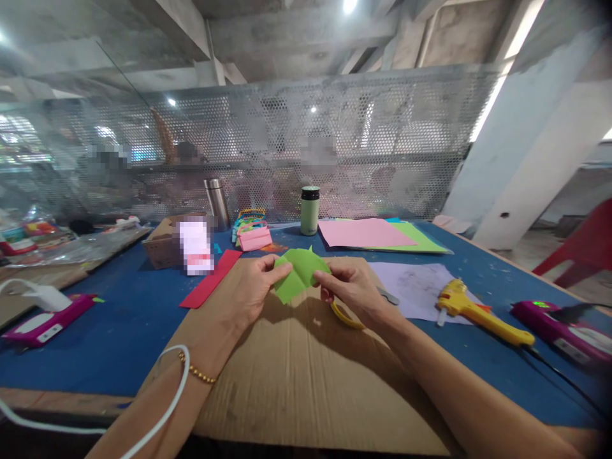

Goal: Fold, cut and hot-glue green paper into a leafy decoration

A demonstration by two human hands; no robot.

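Beyond blue tabletop [134,319], seemingly metal mesh [272,146]

A craft workshop in a bare concrete building.
The rough ceiling [282,48] shows exposed beams, a thick pillar [516,153] leans into view at the right, and a screen of perforated metal [268,140] runs along the back. The blue worktable [95,363] carries a yellow glue gun [488,319], sheets of coloured paper [366,233], a large piece of cardboard [296,389] and two purple power strips [52,326]. The red shape at the far right, cut off by the edge, is probably a plastic chair [584,245].
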